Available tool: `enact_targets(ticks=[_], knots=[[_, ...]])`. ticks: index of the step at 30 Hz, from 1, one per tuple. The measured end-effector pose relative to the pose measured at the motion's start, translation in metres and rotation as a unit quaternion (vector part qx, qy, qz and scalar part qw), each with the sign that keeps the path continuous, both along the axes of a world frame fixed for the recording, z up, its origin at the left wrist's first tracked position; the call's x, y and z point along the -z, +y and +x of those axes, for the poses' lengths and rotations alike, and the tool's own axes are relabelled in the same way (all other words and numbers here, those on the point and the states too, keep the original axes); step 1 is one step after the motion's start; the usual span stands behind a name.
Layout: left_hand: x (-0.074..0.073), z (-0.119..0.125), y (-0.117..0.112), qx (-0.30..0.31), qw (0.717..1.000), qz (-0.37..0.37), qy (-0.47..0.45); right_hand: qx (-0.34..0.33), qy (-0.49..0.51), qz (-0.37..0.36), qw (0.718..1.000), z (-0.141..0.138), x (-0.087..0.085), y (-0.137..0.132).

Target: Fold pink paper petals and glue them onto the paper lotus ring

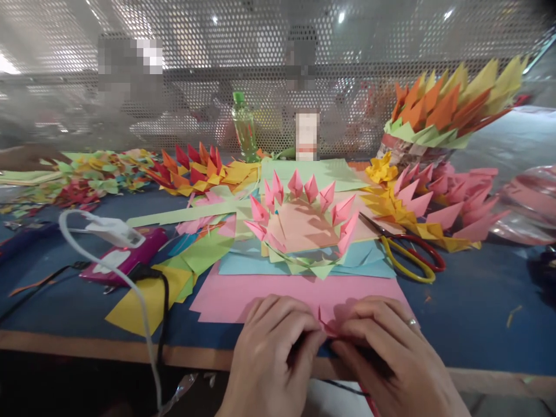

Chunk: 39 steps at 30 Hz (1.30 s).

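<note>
Fingers (302, 318), two sets: those of the left hand (271, 347) curled, thumb and forefinger pinching one side of a small piece of folded pink paper (329, 329); those of the right hand (393, 341) likewise bent, thumb and forefinger closed on its other side. One ring (412, 322), worn on a right finger. The pink piece: held between the two hands at the near edge of the blue table (473, 330), one thin point standing up, the rest mostly hidden by fingertips.

Just beyond the hands: pink sheets (212, 298), lying flat; blue sheets (243, 260), on top of these; a paper crown (299, 266), its green band set with upright pink points in a circle, resting on the stack.

To the right: scissors (410, 258), one handle loop yellow, one red, blades apart; pink and yellow folded paper (428, 208), in rows; behind it, an orange and yellow paper piece (443, 107) with a green collar, tilted.

To the left: a purple power bank (130, 252), a white plug (115, 230) upon it; yellow paper (141, 304), at the table edge; small paper scraps (102, 174), heaped, many colours.

At the back: one bottle (244, 127), green-capped, upright, before a perforated metal screen (191, 46)
</note>
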<state>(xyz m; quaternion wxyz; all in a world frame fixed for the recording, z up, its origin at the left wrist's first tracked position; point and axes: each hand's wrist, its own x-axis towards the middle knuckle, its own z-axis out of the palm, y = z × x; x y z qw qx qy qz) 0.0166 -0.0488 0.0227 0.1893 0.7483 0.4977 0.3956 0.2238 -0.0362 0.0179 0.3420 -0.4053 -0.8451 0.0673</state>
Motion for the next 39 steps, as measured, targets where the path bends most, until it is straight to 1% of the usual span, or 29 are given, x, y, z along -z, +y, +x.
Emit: enact_targets(ticks=[3, 9, 14, 18, 22, 26, 29, 36, 39], knots=[[0.0002, -0.0003, 0.0010, 0.001, 1.000, -0.021, 0.017, 0.007, -0.005, -0.015, 1.000, 0.0011, 0.0020, 0.0005], [-0.0024, 0.0001, 0.0019, -0.010, 0.999, -0.024, 0.033, 0.029, -0.014, -0.027, 0.999, 0.0015, 0.0034, 0.0019], [-0.0018, 0.0038, 0.0011, -0.029, 0.998, -0.023, 0.054, 0.033, -0.025, -0.018, 0.999, 0.0008, 0.0053, 0.0030], [0.0002, 0.0056, 0.0014, -0.039, 0.997, -0.010, 0.059, 0.038, -0.024, -0.014, 0.999, -0.0004, 0.0045, 0.0045], [0.0017, 0.0052, 0.0023, -0.038, 0.998, 0.008, 0.058, 0.046, -0.030, -0.018, 0.998, -0.0015, 0.0055, 0.0057], [0.0026, 0.0053, 0.0027, -0.046, 0.997, 0.006, 0.061, 0.052, -0.036, -0.010, 0.998, -0.0006, 0.0091, 0.0050], [0.0021, 0.0051, 0.0031, -0.040, 0.997, 0.003, 0.067, 0.063, -0.047, -0.011, 0.997, 0.0005, 0.0102, 0.0050], [0.0022, 0.0053, 0.0028, -0.047, 0.995, -0.009, 0.091, 0.072, -0.078, 0.013, 0.994, -0.0018, 0.0066, 0.0083], [0.0041, 0.0070, 0.0022, -0.054, 0.993, 0.002, 0.104, 0.080, -0.082, 0.015, 0.993, -0.0036, 0.0063, 0.0087]])
